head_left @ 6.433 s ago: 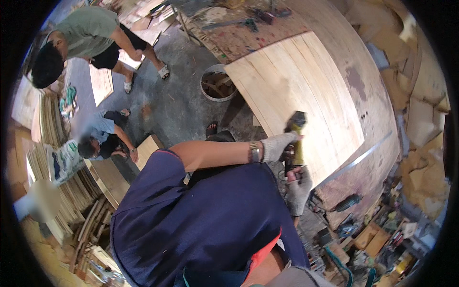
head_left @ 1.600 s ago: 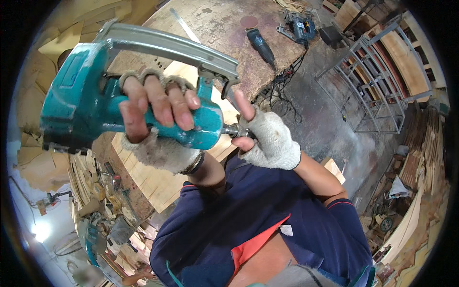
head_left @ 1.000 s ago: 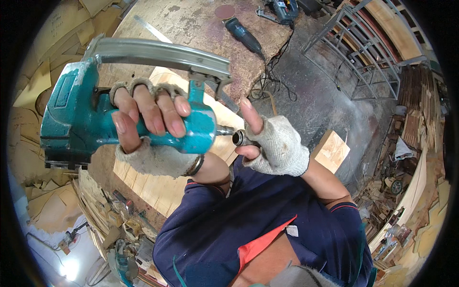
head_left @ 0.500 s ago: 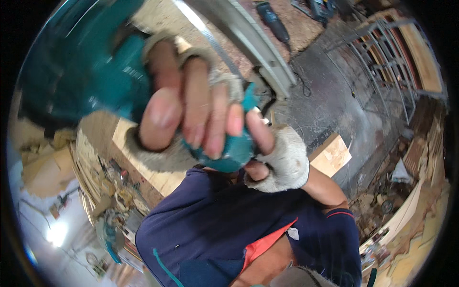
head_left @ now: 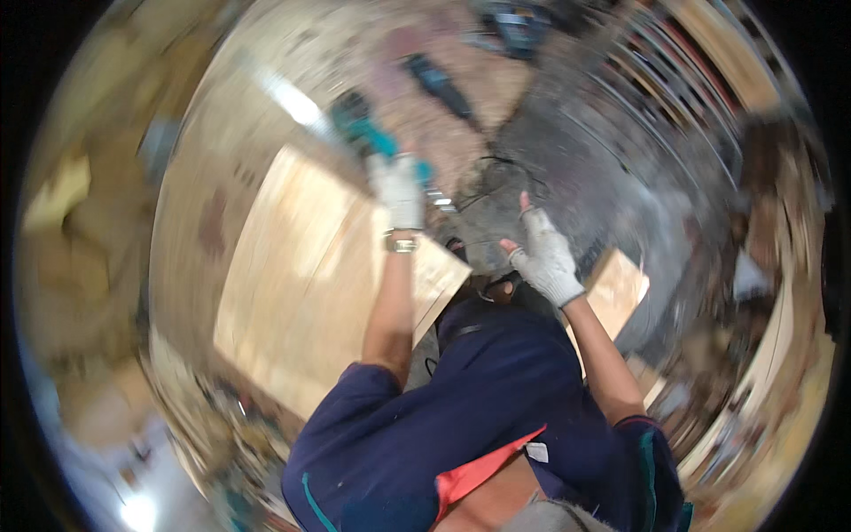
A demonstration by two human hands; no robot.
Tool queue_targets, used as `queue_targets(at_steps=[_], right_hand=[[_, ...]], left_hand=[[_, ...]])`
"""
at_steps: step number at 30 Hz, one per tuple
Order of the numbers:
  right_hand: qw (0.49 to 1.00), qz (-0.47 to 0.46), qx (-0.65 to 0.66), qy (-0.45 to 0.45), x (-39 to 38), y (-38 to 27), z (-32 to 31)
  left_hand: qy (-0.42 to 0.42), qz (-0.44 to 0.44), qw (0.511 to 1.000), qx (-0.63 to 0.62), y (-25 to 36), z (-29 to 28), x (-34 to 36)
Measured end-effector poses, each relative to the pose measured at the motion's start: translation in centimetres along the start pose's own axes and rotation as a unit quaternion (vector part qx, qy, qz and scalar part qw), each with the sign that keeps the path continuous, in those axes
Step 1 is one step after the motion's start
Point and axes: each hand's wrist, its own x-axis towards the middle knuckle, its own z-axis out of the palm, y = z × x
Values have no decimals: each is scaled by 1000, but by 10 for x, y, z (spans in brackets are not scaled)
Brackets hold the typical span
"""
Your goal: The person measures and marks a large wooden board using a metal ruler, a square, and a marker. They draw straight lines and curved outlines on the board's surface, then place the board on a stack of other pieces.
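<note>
Nearest us, our navy shirt (head_left: 461, 426) filled six o'clock. Our gloved right hand (head_left: 547, 259) hung at three o'clock, fingers spread, holding nothing. Our gloved left hand (head_left: 396, 188) reached toward twelve, closed around the teal power tool (head_left: 363, 133) above the plywood sheet (head_left: 301, 284). Beyond, another tool (head_left: 439, 84) lay blurred on the floor

plywood sheet (head_left: 301, 293) below, floor (head_left: 567, 177) open rightward

Concrete floor (head_left: 567, 177): plywood sheet (head_left: 301, 284) flat on it, pwr tool (head_left: 441, 84) w/ cord beyond.
</note>
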Motion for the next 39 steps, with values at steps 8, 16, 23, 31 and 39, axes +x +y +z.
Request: queue_targets(at_steps=[8, 16, 23, 31, 39], right_hand=[[878, 464, 68, 93, -201, 261, 89], [633, 725, 222, 157, -354, 340, 234], [725, 555, 406, 43, -301, 405, 209], [568, 577, 390, 439, -278, 537, 59], [591, 640, 340, 355, -241, 599, 66]], left_hand=[[9, -73, 940, 332, -74, 20, 141], [116, -27, 759, 640, -98, 69, 153], [150, 87, 787, 593, -69, 296, 73], [-87, 382, 868, 304, -4, 588, -126], [-437, 368, 817, 72, 9, 746, -260]])
